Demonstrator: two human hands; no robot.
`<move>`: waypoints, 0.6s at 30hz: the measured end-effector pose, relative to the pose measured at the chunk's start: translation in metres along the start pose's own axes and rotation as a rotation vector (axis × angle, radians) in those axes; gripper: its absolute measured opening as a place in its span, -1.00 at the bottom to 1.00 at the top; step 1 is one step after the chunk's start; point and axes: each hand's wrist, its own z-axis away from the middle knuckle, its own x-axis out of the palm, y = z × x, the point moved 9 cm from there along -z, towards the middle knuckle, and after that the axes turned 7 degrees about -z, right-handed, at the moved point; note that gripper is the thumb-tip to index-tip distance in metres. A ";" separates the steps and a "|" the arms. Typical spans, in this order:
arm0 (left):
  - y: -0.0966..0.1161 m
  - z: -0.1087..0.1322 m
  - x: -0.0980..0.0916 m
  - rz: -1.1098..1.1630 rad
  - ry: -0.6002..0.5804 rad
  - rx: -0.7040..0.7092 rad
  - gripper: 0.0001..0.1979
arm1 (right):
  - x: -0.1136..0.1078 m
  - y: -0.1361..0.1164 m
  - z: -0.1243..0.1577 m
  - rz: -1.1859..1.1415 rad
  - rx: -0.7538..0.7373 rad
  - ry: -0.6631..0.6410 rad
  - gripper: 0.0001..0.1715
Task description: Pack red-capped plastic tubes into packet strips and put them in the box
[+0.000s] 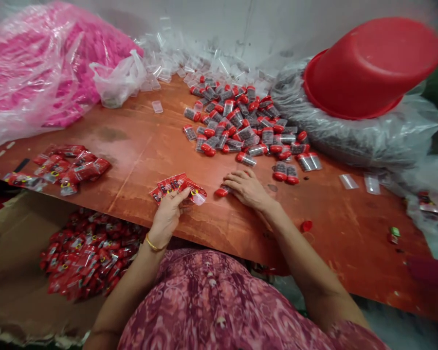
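Note:
Fanned out in my left hand (171, 211) are several red printed cards (173, 184), pinched under the thumb near the table's front edge. My right hand (246, 188) lies to the right of them, its fingers curled over a small clear container with a red cap (222, 191) on the tabletop. Most of that container is hidden under the fingers. Beyond my right hand spreads a heap of similar red-capped clear containers (237, 121) with dark contents. A pair of them (285, 172) stands a little to the right of that hand.
Filled red packets (73, 167) lie at the left; more fill a cardboard box (10, 243) below the edge. Behind are a pink-filled plastic bag (51, 63) and clear plastic pieces (204, 61). At right, a red bucket (365, 68) rests upside down on a plastic sack (368, 138).

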 end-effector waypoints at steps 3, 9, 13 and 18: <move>-0.001 -0.001 -0.004 0.045 0.006 -0.045 -0.80 | -0.005 -0.013 0.011 -0.048 0.006 0.154 -0.71; -0.006 -0.002 -0.004 0.091 0.031 -0.122 -0.88 | -0.032 -0.055 0.029 -0.283 -0.084 0.440 -0.50; -0.008 0.000 0.003 0.070 -0.019 -0.115 -0.85 | -0.043 -0.080 0.028 -0.341 -0.168 0.434 -0.42; 0.000 0.005 0.007 -0.017 -0.056 -0.016 -0.77 | -0.039 -0.079 0.025 -0.298 -0.118 0.388 -0.50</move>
